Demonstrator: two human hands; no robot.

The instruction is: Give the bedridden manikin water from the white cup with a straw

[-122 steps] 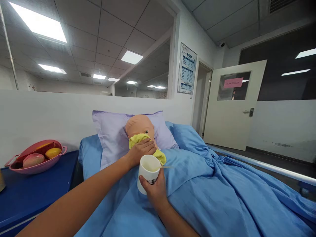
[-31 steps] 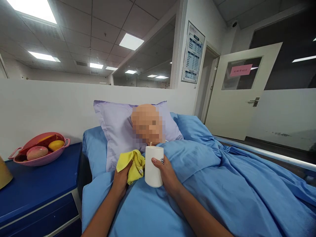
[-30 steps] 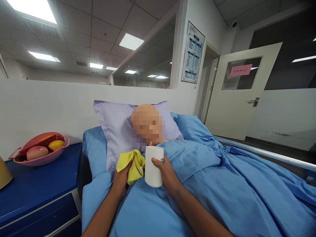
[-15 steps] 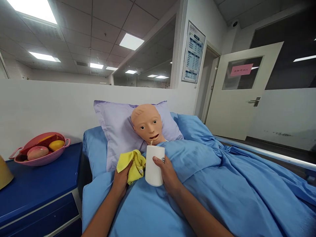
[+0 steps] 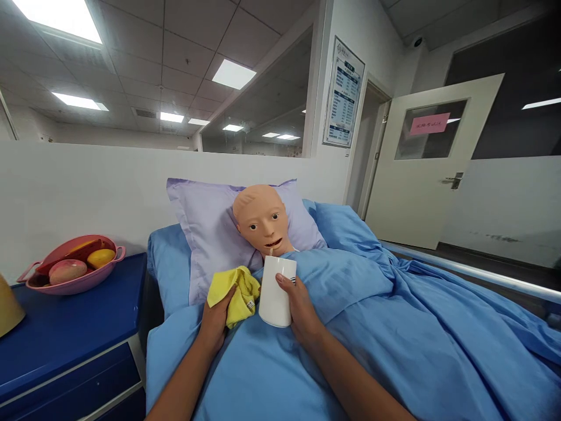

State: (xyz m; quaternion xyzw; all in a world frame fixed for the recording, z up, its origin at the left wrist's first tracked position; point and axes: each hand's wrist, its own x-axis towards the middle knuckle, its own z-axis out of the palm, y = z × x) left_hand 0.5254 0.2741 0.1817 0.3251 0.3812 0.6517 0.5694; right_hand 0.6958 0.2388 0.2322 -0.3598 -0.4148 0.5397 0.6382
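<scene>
My right hand [image 5: 303, 307] is wrapped round a white cup [image 5: 275, 295], which leans slightly to the right above the blue quilt. A thin straw [image 5: 270, 252] sticks up from the cup, its tip just below the mouth of a manikin's head [image 5: 259, 216]. I cannot tell whether straw and chin touch. Left of the cup, my left hand [image 5: 215, 318] grips a bunched yellow cloth [image 5: 236, 295] with a small white tag. The cloth's edge is close beside the cup. The manikin lies on a lilac pillow [image 5: 205, 228], quilt up to its neck.
A blue quilt [image 5: 359, 316] covers the bed, with a pale rail [image 5: 473, 273] along its right side. At the left, a blue bedside cabinet [image 5: 87, 316] bears a pink fruit basket [image 5: 94, 279] and a yellow object [image 5: 9, 310] cut off by the frame edge.
The cup has tilted to the right, and its straw has dropped away from the manikin's lips to just below the mouth. My left hand and the cloth have hardly moved.
</scene>
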